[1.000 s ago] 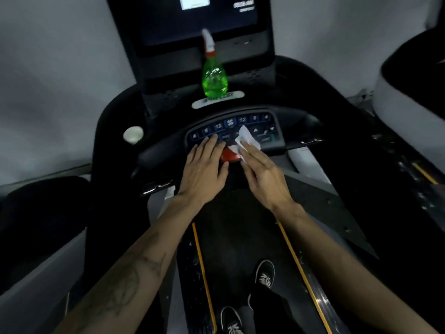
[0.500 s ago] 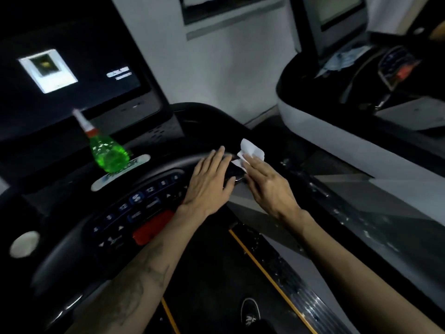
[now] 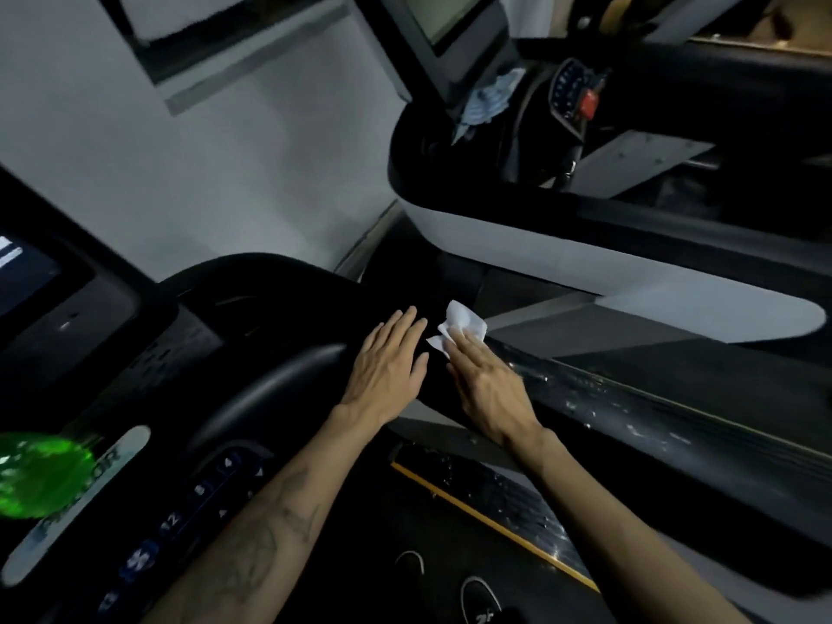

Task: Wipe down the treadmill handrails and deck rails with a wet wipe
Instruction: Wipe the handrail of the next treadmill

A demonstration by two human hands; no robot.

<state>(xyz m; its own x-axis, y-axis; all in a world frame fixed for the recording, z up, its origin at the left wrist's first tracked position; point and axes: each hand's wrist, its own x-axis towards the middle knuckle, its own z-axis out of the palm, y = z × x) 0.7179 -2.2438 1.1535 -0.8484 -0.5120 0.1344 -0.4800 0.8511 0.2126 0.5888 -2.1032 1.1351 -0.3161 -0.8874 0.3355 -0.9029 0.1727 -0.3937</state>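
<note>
Dim room, pale grey wall [image 3: 234, 173], neighbouring treadmill [image 3: 585, 245] at right

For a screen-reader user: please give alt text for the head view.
Right hand presses a white wipe flat onto a black treadmill handrail; the left hand rests flat beside it. A green spray bottle sits on the console at far left.

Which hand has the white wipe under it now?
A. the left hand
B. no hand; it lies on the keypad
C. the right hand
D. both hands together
C: the white wipe sticks out from under the straight fingers of the right hand, while the left hand lies flat beside it, bare.
</note>
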